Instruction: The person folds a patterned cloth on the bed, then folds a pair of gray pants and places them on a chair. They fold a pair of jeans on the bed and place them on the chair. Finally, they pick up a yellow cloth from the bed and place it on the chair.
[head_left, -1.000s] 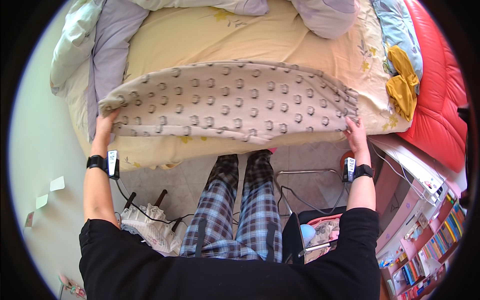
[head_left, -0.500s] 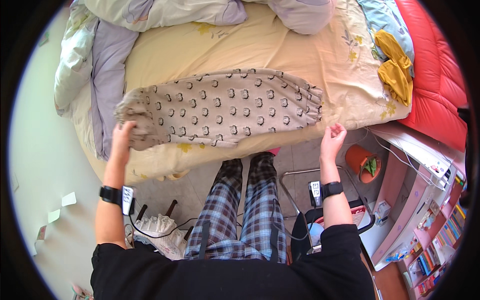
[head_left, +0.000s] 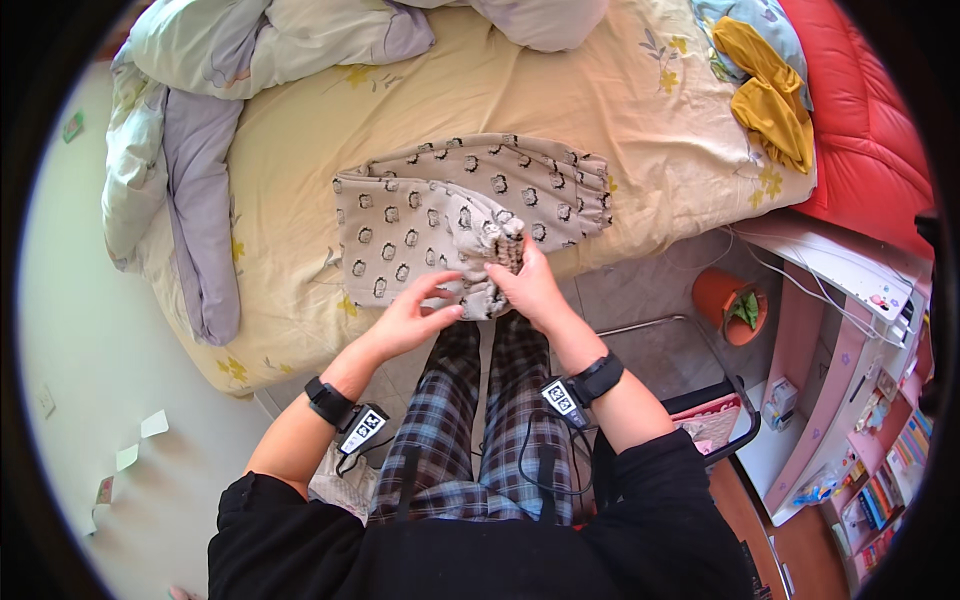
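Note:
A pair of beige trousers (head_left: pixel 395 225) with a repeating dark print lies on the bed near its front edge, folded back on itself. The gathered elastic end is doubled over toward the right. My right hand (head_left: pixel 533 288) pinches that gathered end where it hangs at the mattress edge. Close by on its left, my left hand (head_left: pixel 415 318) has its fingers apart, the tips beside the cloth; whether they touch it is hard to tell. The other gathered end of the trousers lies flat at the right.
The bed (head_left: pixel 290 150) has a yellow flowered sheet, with a bunched white and lilac quilt (head_left: pixel 200 200) at the left and back. A mustard cloth (head_left: pixel 770 105) lies at the right beside a red padded headboard (head_left: pixel 860 110). An orange bin (head_left: pixel 712 300) and shelf (head_left: pixel 850 470) stand right.
The gathered left end of the trousers has been carried over to the right, folding them. My left hand has moved right and let go; my right hand has come inward and taken that end.

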